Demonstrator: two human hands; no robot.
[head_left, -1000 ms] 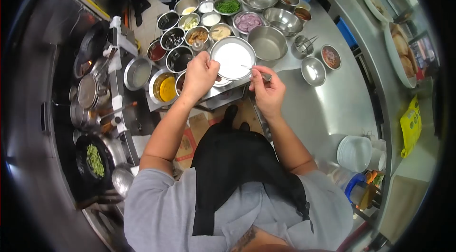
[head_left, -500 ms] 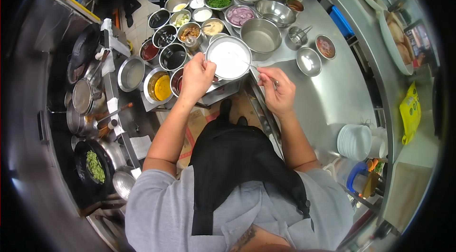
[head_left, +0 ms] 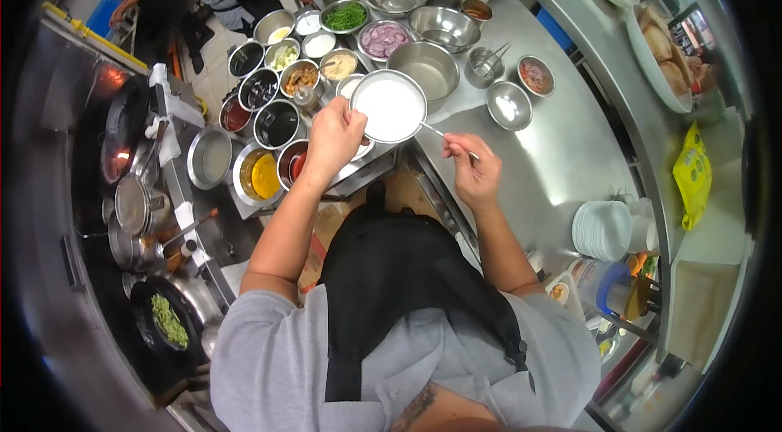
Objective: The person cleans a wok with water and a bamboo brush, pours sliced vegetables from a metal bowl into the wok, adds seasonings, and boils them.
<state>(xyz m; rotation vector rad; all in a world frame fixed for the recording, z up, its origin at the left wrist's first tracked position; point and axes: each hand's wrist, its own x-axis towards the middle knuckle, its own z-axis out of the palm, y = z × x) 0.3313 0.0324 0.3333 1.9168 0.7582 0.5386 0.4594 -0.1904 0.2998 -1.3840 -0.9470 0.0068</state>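
Note:
My left hand (head_left: 336, 137) is closed on the rim of a round metal container (head_left: 389, 106) with smooth white contents. It is held up over the near edge of the counter. Between the fingers of my right hand (head_left: 475, 170) is the thin handle of a spoon (head_left: 432, 130); its far end reaches the container's right rim, and its tip is hidden in the white. Behind the container stand an empty-looking deep metal pot (head_left: 425, 70) and a bowl of sliced purple onion (head_left: 383, 39). A tin of red sauce (head_left: 295, 163) sits just left of my left hand.
Several tins of ingredients crowd the counter, including yellow liquid (head_left: 265, 175) and chopped greens (head_left: 344, 15). Stoves line the left, with a flaming wok (head_left: 122, 151) and a pan of green vegetables (head_left: 169, 322). Plates (head_left: 603, 230) stack at right. Two people work at the back.
The view has shifted, bringing another person at the back further into sight. Flames now show at the far left wok. Both hands keep their hold on the container and spoon.

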